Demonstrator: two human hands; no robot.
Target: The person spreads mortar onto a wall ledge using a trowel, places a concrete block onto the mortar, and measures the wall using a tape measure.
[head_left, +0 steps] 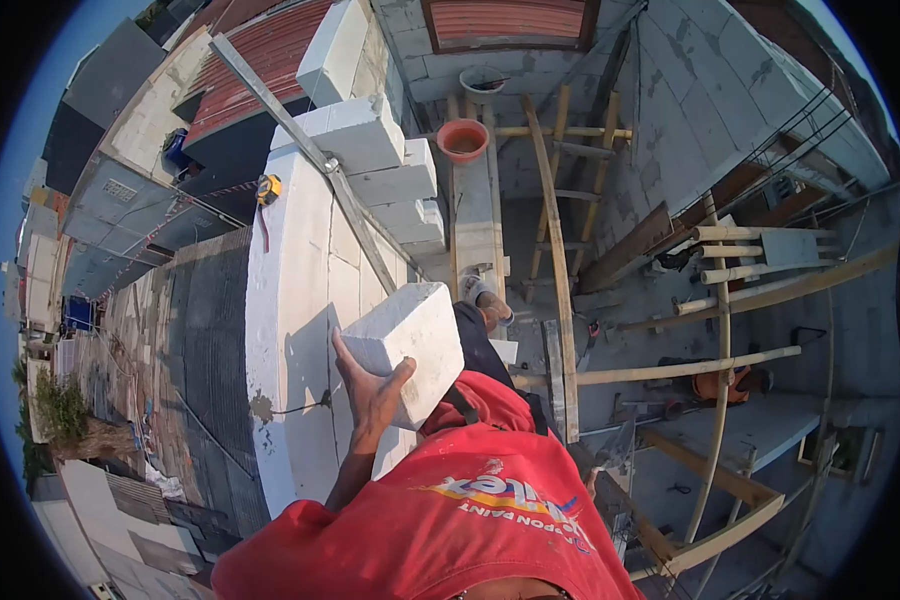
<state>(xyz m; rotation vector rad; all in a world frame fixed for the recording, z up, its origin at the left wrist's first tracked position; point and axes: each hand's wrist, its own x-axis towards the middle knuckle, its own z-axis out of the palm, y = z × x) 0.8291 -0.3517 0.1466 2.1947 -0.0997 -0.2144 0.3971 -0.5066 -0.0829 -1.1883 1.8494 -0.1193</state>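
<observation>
My left hand (372,398) is closed on a white lightweight concrete block (405,335), gripping its near left side. The block is tilted and held close to my red shirt, above the wall top; its shadow falls on the pale blockwork wall (310,260). Only a sliver of my right hand (592,483) shows beside the shirt's right edge, close to a grey metallic thing I cannot make out. The right fingers are hidden. A long metal straightedge (290,130) leans across the wall beyond the block. A yellow tape measure (268,188) lies on the wall's outer edge.
Stacked white blocks (365,135) rise ahead. A red basin (463,140) and a grey bucket (482,82) stand on the plank walkway (473,215) by my foot. Bamboo scaffold poles (670,370) span the drop at right, where another person (725,386) is below. Corrugated roofs (210,310) lie left.
</observation>
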